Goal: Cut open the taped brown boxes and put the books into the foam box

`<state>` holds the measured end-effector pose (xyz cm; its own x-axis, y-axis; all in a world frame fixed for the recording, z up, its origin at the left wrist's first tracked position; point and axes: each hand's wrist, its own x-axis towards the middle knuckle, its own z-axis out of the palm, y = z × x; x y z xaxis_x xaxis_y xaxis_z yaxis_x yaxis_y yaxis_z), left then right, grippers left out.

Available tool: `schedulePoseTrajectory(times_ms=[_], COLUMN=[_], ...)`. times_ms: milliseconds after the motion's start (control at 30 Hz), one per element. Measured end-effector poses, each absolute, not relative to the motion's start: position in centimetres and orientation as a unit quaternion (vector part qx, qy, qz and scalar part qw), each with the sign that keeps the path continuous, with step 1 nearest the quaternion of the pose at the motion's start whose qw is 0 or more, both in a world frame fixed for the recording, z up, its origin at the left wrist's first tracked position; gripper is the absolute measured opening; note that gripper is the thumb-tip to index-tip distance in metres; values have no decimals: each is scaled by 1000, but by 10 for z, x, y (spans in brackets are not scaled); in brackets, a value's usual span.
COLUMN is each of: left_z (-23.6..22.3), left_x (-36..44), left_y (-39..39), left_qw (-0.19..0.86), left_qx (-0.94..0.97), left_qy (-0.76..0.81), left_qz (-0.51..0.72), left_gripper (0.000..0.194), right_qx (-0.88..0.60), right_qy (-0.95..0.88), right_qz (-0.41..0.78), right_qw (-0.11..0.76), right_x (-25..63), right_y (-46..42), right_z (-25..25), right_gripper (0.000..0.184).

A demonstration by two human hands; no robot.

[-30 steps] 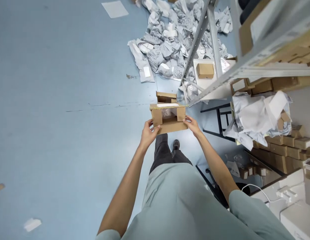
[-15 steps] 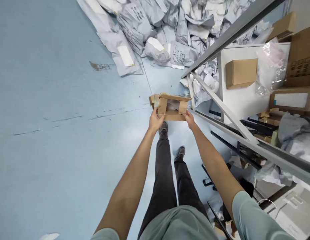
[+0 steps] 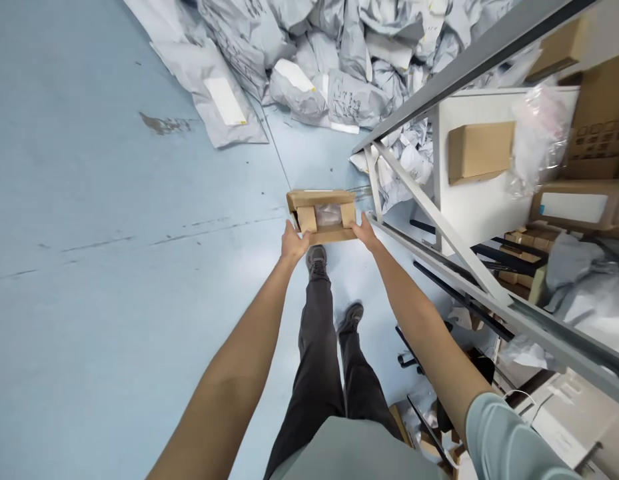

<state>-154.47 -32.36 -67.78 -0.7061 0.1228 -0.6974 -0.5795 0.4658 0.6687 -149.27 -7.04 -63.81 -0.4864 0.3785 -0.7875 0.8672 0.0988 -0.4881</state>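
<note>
An open brown cardboard box [image 3: 333,235] is held out in front of my feet, its side flaps folded inward. Something pale and translucent, perhaps plastic wrap [image 3: 328,214], shows through its opening. My left hand [image 3: 294,243] grips the near left corner, thumb on the front. Closed on the near right corner is my right hand [image 3: 364,233]. Whether the box touches the floor I cannot tell. The second box seen behind it earlier is mostly or wholly hidden.
Grey mailing bags [image 3: 356,100] lie heaped on the blue floor [image 3: 114,320] ahead. To the right stands a metal rack frame [image 3: 434,200]. A white tabletop [image 3: 469,213] behind it bears a closed carton [image 3: 482,152]. A table with black legs and more cartons are farther right.
I have moved forward and lower, so the bags and rack appear nearer and larger. Both hands kept hold of the box, which has shifted slightly left since half a second ago.
</note>
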Motion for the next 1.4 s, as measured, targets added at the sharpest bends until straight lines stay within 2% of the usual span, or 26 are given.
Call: schedulePoseTrajectory(times_ms=[67,167,367,467,567,733,900,1000,1200,1400], left_z=[-641,-569,-395,-306,-230,-136,-69,-42,-21,-20], left_x=[-1542,-1527,-1443,-1360,-1248,-1032,-839,-747,-589,-414], left_y=[-329,-339,-336,-307,-264,-188,-148,-134,-108,-64], left_qw=[359,355,322,328,369,477,599,627,657,683], left_qx=[-180,-155,-9,109,218,387,509,565,602,584], left_qy=[801,824,821,774,699,555,429,383,362,358], left_qz=[443,414,471,530,572,561,445,376,275,252], left_gripper=[107,95,65,66,71,54,54,52,52,62], right_qx=[468,466,382,359,357,460,530,536,565,633], right_qy=[693,688,672,649,629,528,323,239,182,168], right_qz=[-494,-515,-632,-668,-665,-579,-463,-386,-263,-199], right_qw=[238,211,60,-58,-187,-418,-633,-712,-761,-729], right_x=[-1487,-1469,-1361,-1253,-1114,-867,-675,-587,-430,-277], right_y=[-73,-83,-118,-133,-142,-153,-183,-200,-220,-223], right_z=[-599,-526,-362,-279,-209,-130,-84,-65,-40,-24], right_gripper=[92,97,105,108,99,84,83,81,79,76])
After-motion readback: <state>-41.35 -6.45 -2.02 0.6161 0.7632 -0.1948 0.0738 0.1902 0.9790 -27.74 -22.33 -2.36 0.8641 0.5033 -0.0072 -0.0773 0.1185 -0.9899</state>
